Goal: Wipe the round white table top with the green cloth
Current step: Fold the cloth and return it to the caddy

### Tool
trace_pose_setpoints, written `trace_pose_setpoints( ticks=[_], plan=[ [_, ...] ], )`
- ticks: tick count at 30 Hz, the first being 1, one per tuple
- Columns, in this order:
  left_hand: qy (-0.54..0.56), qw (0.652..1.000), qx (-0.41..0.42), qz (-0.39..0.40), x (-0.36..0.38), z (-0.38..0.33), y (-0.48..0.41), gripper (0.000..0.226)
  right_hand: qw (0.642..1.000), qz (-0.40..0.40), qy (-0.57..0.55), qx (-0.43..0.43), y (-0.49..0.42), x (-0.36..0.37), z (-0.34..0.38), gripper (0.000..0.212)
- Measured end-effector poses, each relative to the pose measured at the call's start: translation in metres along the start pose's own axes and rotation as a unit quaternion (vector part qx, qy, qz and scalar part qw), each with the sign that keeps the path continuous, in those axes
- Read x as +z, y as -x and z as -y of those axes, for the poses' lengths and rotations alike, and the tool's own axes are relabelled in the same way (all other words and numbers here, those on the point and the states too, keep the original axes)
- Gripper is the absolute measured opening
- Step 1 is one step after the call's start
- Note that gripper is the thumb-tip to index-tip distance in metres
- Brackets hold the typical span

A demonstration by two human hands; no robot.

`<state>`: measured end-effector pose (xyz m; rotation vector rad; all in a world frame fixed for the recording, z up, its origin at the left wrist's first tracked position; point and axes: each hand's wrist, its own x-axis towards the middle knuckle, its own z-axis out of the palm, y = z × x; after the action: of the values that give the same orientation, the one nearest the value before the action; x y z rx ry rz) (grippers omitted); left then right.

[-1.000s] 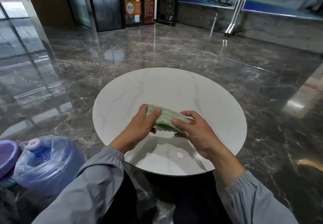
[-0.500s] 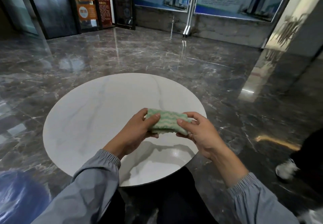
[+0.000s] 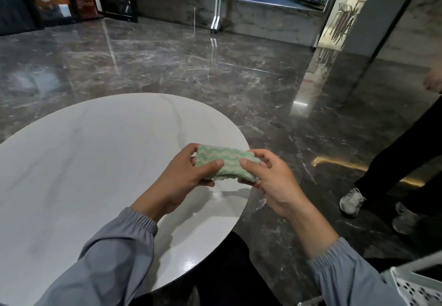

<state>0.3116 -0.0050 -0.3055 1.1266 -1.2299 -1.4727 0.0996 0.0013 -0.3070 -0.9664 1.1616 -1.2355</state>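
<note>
We hold the folded green cloth (image 3: 226,163) pinched between left hand (image 3: 184,181) and right hand (image 3: 270,181) above the worktop (image 3: 95,162) edge; a loosened grip could drop it onto the floor (image 3: 275,105).

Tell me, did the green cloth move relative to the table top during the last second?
Yes. The green cloth, held by both hands, went from above the table top's middle toward its right edge, where it now overhangs the rim.

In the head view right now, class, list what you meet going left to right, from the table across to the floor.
Table → left hand → cloth → right hand → white shoe → grey shoe
</note>
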Motion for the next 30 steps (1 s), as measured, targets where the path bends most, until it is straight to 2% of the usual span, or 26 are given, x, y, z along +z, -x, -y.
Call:
trace_pose_setpoints(
  ticks=[7,14,24,30],
  plan=[
    [-0.032,0.999,-0.038,0.020,-0.022,0.002,-0.075,0.044,0.998,-0.049,-0.023,0.017,-0.067,0.010,-0.013,0.036],
    [-0.071,0.997,-0.042,0.005,-0.049,-0.011,-0.131,0.044,0.993,-0.106,-0.030,0.041,-0.113,0.036,-0.010,0.037],
    [0.037,0.984,-0.153,0.087,-0.008,-0.160,-0.123,0.029,0.977,-0.206,0.005,0.051,-0.071,0.041,0.142,0.029],
    [0.051,0.968,-0.189,0.154,0.060,-0.253,-0.098,0.026,0.959,-0.280,-0.013,0.049,-0.004,0.014,0.241,0.025]
  ],
)
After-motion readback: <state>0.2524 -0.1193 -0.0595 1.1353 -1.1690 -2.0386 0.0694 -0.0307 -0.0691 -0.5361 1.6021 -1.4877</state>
